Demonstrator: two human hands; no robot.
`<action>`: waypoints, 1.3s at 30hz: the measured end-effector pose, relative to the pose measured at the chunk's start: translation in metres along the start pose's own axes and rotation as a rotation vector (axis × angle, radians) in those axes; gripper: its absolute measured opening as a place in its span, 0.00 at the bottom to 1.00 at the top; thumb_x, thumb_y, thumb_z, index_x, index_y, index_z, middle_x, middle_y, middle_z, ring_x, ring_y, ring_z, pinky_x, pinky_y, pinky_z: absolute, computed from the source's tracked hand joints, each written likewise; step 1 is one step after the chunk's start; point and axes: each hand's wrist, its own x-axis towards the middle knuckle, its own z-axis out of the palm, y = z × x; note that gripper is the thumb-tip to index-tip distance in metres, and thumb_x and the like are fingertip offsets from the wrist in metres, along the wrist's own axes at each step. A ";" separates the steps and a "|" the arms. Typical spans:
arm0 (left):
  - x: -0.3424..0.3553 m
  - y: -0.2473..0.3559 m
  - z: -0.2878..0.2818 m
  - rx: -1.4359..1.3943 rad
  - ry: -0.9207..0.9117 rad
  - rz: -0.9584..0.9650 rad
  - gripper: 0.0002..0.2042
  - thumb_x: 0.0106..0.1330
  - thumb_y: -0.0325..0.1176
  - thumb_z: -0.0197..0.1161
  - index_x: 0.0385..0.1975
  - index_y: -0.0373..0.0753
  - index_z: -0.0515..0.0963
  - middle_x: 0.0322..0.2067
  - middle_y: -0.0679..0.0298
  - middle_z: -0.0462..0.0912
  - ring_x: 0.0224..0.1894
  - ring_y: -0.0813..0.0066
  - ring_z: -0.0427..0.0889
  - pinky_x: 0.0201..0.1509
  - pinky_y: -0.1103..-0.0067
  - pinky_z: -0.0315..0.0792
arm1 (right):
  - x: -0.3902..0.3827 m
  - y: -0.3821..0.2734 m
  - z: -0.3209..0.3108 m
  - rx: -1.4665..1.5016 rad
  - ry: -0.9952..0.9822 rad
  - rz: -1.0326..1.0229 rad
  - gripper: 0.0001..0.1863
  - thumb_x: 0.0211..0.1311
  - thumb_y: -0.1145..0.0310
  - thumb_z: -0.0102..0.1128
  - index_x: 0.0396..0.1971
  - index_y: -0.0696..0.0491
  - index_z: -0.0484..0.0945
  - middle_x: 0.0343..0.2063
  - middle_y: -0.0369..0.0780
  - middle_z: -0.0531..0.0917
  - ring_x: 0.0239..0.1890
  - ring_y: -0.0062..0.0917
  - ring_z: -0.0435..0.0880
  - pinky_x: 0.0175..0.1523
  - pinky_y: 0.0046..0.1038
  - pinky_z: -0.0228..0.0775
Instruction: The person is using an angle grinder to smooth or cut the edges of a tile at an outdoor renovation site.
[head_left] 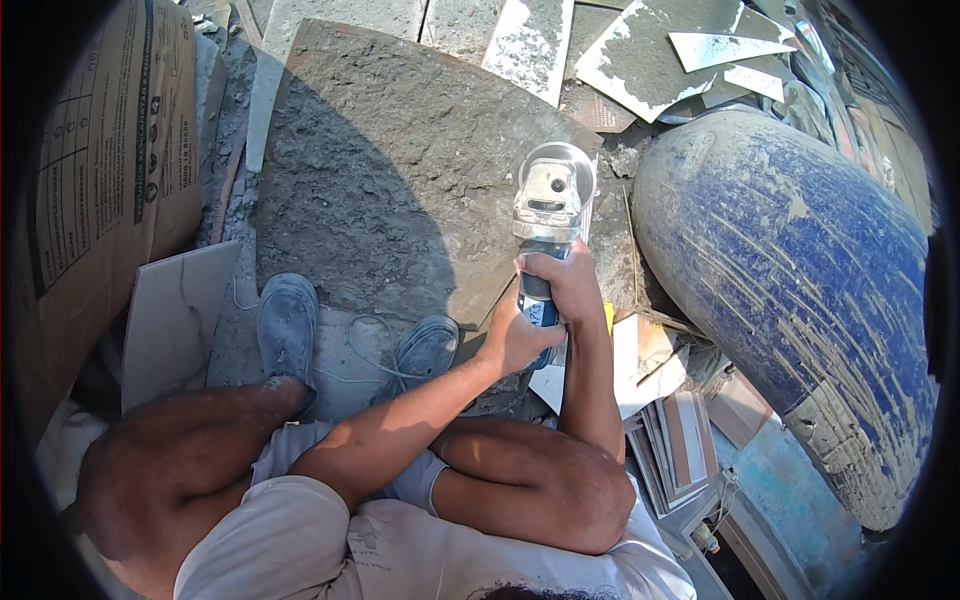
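My right hand (567, 277) grips the upper body of an angle grinder (547, 200), just below its metal head and guard. My left hand (521, 336) is closed around the grinder's lower body, nearer to me. The grinder's head is over the right side of a large, rough, grey slab (390, 160), partly in shadow. Whether the disc touches it, I cannot tell. A white cord (365, 355) lies loosely by my two dusty shoes (287, 325), below the slab.
A paper sack (105, 150) and a leaning tile (175, 310) are at left. A dusty blue drum (780, 300) lies at right. Broken white-backed pieces (640, 60) lie beyond the slab. Stacked tiles (670, 450) sit beside my right knee.
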 end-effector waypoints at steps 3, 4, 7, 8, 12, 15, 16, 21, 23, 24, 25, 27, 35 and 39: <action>-0.001 -0.004 -0.005 0.040 -0.081 -0.120 0.21 0.50 0.26 0.71 0.44 0.32 0.74 0.35 0.65 0.82 0.36 0.80 0.80 0.41 0.78 0.76 | 0.008 0.028 -0.016 0.005 -0.056 0.016 0.19 0.45 0.72 0.68 0.40 0.60 0.79 0.30 0.37 0.83 0.29 0.20 0.81 0.36 0.24 0.74; -0.002 -0.007 -0.005 0.101 -0.202 -0.255 0.20 0.50 0.27 0.71 0.44 0.32 0.74 0.35 0.66 0.82 0.37 0.81 0.80 0.41 0.78 0.76 | 0.007 0.030 -0.017 0.002 -0.016 -0.002 0.19 0.46 0.72 0.67 0.41 0.60 0.80 0.30 0.37 0.84 0.29 0.20 0.81 0.36 0.24 0.74; -0.008 -0.014 -0.003 0.117 -0.159 -0.158 0.20 0.49 0.27 0.71 0.43 0.33 0.75 0.34 0.67 0.82 0.36 0.81 0.80 0.40 0.79 0.76 | 0.001 0.029 -0.021 0.023 -0.072 0.021 0.30 0.41 0.69 0.73 0.48 0.62 0.74 0.37 0.42 0.84 0.35 0.24 0.83 0.42 0.27 0.76; -0.009 -0.014 -0.003 0.116 -0.161 -0.162 0.20 0.49 0.27 0.71 0.43 0.33 0.75 0.34 0.67 0.82 0.36 0.81 0.80 0.40 0.79 0.76 | 0.000 0.027 -0.019 0.023 -0.069 0.025 0.30 0.41 0.69 0.73 0.48 0.62 0.74 0.37 0.42 0.84 0.35 0.24 0.83 0.42 0.27 0.76; -0.003 -0.013 -0.007 -0.029 -0.071 -0.080 0.21 0.48 0.29 0.72 0.43 0.33 0.75 0.34 0.66 0.82 0.36 0.80 0.81 0.39 0.79 0.75 | -0.001 0.010 -0.003 -0.081 -0.020 -0.032 0.18 0.45 0.71 0.68 0.39 0.58 0.80 0.30 0.36 0.83 0.30 0.20 0.80 0.37 0.24 0.73; -0.003 -0.011 -0.003 0.042 -0.145 -0.181 0.20 0.49 0.29 0.72 0.42 0.34 0.76 0.34 0.67 0.82 0.36 0.80 0.81 0.40 0.79 0.75 | 0.000 0.023 -0.017 -0.081 -0.020 0.009 0.18 0.44 0.71 0.68 0.39 0.58 0.79 0.29 0.36 0.83 0.30 0.22 0.80 0.37 0.24 0.73; -0.002 -0.011 -0.002 0.129 -0.221 -0.258 0.20 0.49 0.30 0.72 0.42 0.34 0.76 0.35 0.67 0.83 0.36 0.81 0.80 0.40 0.79 0.75 | -0.002 0.024 -0.018 -0.020 -0.021 -0.003 0.18 0.44 0.71 0.68 0.39 0.58 0.79 0.29 0.36 0.83 0.29 0.22 0.80 0.37 0.24 0.73; -0.010 -0.015 -0.002 0.113 -0.078 -0.045 0.19 0.50 0.29 0.72 0.42 0.34 0.76 0.33 0.67 0.82 0.35 0.81 0.80 0.39 0.79 0.75 | 0.003 0.010 -0.016 -0.102 -0.077 -0.005 0.27 0.42 0.69 0.73 0.45 0.61 0.77 0.36 0.41 0.84 0.34 0.23 0.83 0.42 0.27 0.75; 0.002 0.003 -0.005 -0.059 -0.102 -0.128 0.20 0.50 0.28 0.71 0.44 0.35 0.76 0.33 0.67 0.82 0.36 0.81 0.81 0.40 0.80 0.75 | 0.003 0.004 -0.012 -0.086 -0.051 -0.004 0.29 0.42 0.69 0.73 0.47 0.61 0.75 0.36 0.41 0.84 0.33 0.24 0.83 0.41 0.27 0.76; 0.008 0.004 -0.007 -0.026 -0.171 -0.177 0.20 0.51 0.27 0.71 0.45 0.34 0.75 0.34 0.68 0.82 0.36 0.81 0.80 0.40 0.80 0.75 | 0.003 0.004 -0.014 -0.055 -0.027 0.028 0.30 0.42 0.69 0.74 0.47 0.62 0.75 0.36 0.41 0.84 0.33 0.25 0.83 0.40 0.27 0.76; 0.006 -0.003 -0.006 -0.022 -0.166 -0.167 0.20 0.51 0.27 0.71 0.45 0.34 0.75 0.34 0.68 0.82 0.36 0.81 0.80 0.40 0.80 0.75 | 0.006 0.003 -0.012 -0.021 -0.014 0.052 0.30 0.42 0.69 0.74 0.48 0.62 0.74 0.36 0.42 0.84 0.33 0.25 0.83 0.40 0.27 0.76; 0.000 -0.022 -0.001 -0.059 -0.087 -0.121 0.23 0.47 0.28 0.72 0.44 0.33 0.73 0.31 0.66 0.81 0.32 0.80 0.79 0.37 0.79 0.75 | 0.013 0.018 -0.015 0.005 -0.057 0.067 0.30 0.42 0.69 0.73 0.48 0.62 0.74 0.36 0.41 0.84 0.33 0.24 0.82 0.40 0.27 0.76; 0.011 0.006 -0.006 -0.067 -0.105 -0.131 0.19 0.51 0.27 0.70 0.43 0.33 0.75 0.32 0.68 0.82 0.34 0.82 0.80 0.38 0.80 0.75 | 0.012 -0.008 -0.002 -0.045 -0.022 -0.024 0.24 0.45 0.75 0.70 0.45 0.60 0.75 0.31 0.38 0.82 0.30 0.21 0.82 0.36 0.24 0.76; 0.001 -0.003 -0.006 -0.064 -0.107 -0.161 0.18 0.51 0.27 0.70 0.42 0.33 0.75 0.32 0.67 0.82 0.34 0.81 0.80 0.37 0.80 0.75 | 0.008 -0.001 -0.003 -0.025 -0.060 0.041 0.24 0.45 0.75 0.69 0.46 0.59 0.74 0.32 0.39 0.82 0.29 0.21 0.82 0.35 0.25 0.76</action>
